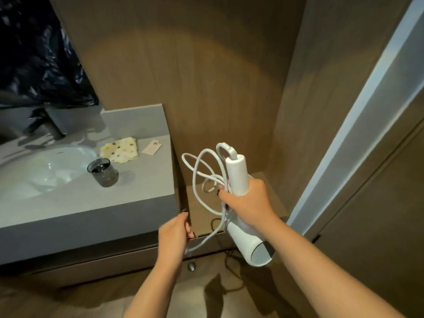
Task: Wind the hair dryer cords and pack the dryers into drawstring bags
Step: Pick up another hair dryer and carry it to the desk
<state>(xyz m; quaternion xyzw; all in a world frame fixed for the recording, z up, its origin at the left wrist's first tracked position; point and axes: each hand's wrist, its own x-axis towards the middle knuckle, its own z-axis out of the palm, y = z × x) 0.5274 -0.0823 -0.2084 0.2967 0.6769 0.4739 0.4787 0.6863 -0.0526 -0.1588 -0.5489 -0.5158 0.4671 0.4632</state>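
Nearest the camera, at about six o'clock in the view, the left hand (175, 230) is curling its fingers around the free run of the white cord (207, 180), low down where the cord is trailing toward what is probably the plug end; the plug itself is hidden behind the hand. Just beyond it, toward four o'clock, the right hand (249, 203) is clamping the handle of the white hair dryer (237, 177), which is hanging upside down, handle pointing up and barrel mouth dropping toward five o'clock. The same fingers are also pinning several loose loops of cord against the handle.

The dryer is probably light for one hand, hard and smooth-shelled, so the handle is the sensible place to grip; the glossy plastic could be slipping if the hold loosens. The cord is looking springy rather than limp: its loops are standing open and uneven, so it will be fighting a tight wind and wanting steady tension from the left hand.

Farther off, at nine o'clock, a grey counter (137, 191) is carrying a dark glass tumbler (103, 172) beside a white basin (46, 166). Beyond that, toward ten o'clock, a dotted cloth piece (119, 146), possibly a drawstring bag, is lying flat near a small card (152, 146).
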